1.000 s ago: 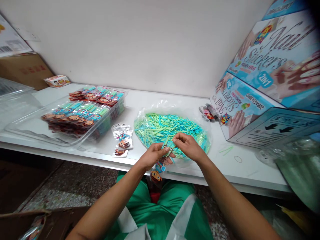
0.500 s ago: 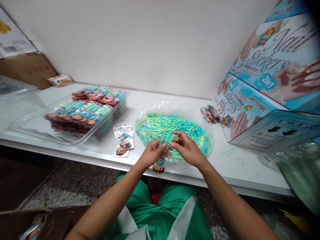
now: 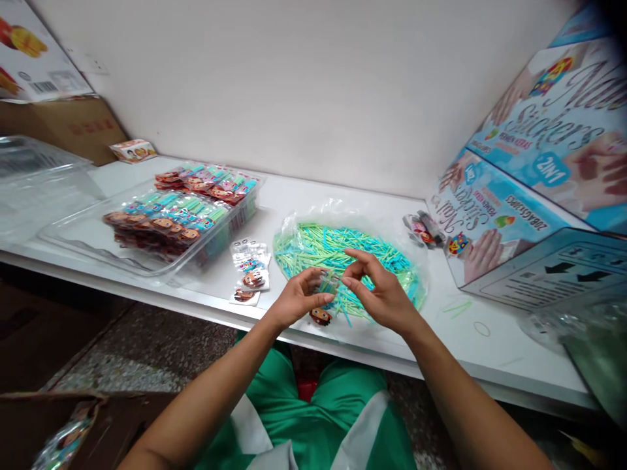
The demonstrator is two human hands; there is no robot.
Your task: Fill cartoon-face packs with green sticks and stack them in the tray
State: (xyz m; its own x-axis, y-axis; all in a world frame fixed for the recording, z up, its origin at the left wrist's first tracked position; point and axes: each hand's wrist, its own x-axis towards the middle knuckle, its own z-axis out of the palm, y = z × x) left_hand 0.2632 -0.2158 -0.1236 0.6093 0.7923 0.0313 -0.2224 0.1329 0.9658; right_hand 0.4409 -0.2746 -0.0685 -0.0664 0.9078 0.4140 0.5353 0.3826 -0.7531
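Note:
My left hand [image 3: 300,297] is closed around a small clear sachet [image 3: 321,316] printed with a brown-haired cartoon face, its face end hanging down. My right hand [image 3: 377,290] is just to the right of the sachet's upper end, thumb and fingers drawn close together. Whatever is between those fingertips is too small to make out. Under and behind both hands lies a clear plastic bag [image 3: 416,261], spread wide and full of thin green and blue sticks [image 3: 337,245].
Left of the bag lie several flat printed sachets [image 3: 252,264]. Beyond them a clear tray [image 3: 161,271] holds stacked filled sachets [image 3: 169,222]. Nail sticker boxes [image 3: 514,196] stand at the right, with small dark packets [image 3: 422,228] beside them. A rubber band [image 3: 482,328] lies near the front edge.
My right hand has drawn slightly away from the sachet, its index finger lifted. The left hand still holds the sachet, and its fingers have shifted. The whole view has moved a little.

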